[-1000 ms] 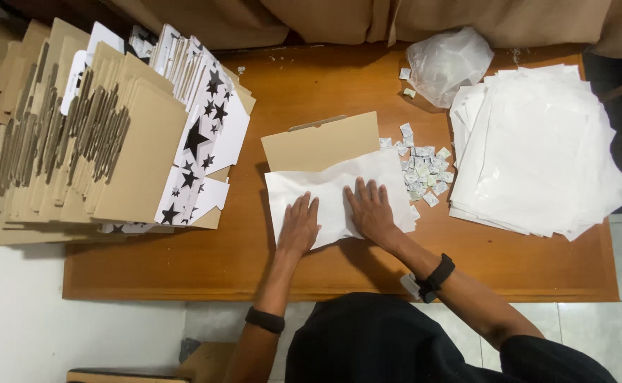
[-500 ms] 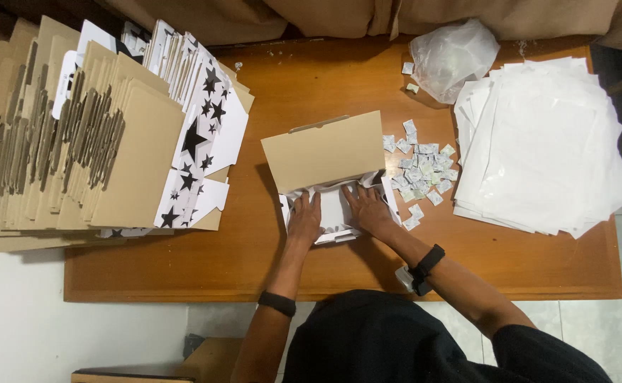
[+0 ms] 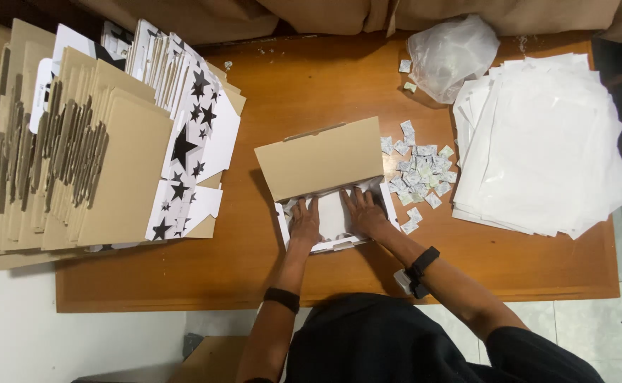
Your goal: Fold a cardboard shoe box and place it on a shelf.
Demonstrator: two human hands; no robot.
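open box mid-table, flat boxes left, sachets then paper sheets right, bag behind

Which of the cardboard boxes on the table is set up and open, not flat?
The box under both hands, mid-table: its brown lid stands raised. The others lie flattened in stacks at the left.

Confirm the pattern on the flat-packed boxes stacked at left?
Black stars on white, with plain brown cardboard backs; flat-packed boxes show best in the head view.

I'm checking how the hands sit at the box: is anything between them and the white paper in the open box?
Nothing visible. The left hand and the right hand both lie flat on the white paper inside the open box. Its brown lid stands open behind them; the small packets lie on the table beside the box.
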